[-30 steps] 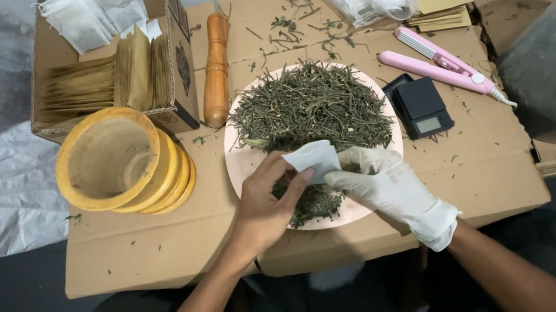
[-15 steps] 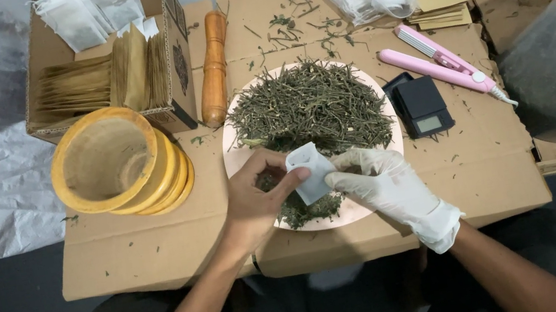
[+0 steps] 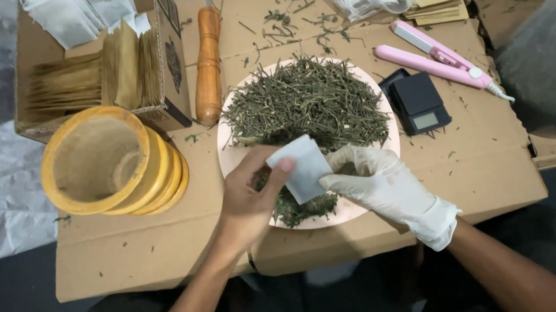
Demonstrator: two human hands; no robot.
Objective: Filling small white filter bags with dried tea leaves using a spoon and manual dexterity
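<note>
Two hands meet over the lower edge of a round plate [image 3: 383, 161] at the centre of the frame, sharing one small white pouch [image 3: 301, 167]. The bare left hand [image 3: 250, 202] pinches the pouch's upper left edge between thumb and fingers; the gloved right hand [image 3: 382, 184] closes on its lower right side, so both grips are clenched on the same pouch, which lies between the two hands and just above the plate. A large heap of dried green herb [image 3: 303, 103] covers most of the plate, and a smaller clump sits directly under the pouch. Judging by that heap, most of the herb is not yet bagged; whether this pouch is already filled cannot be told. Upper left, a cardboard box [image 3: 161, 63] holds tan envelopes and white pouches. A stack of yellow rings [image 3: 110, 161] stands left of the plate, a wooden roller [image 3: 208, 62] above them. Right of the plate lie a black pocket scale [image 3: 419, 102] and a pink sealing tool [image 3: 438, 58].
</note>
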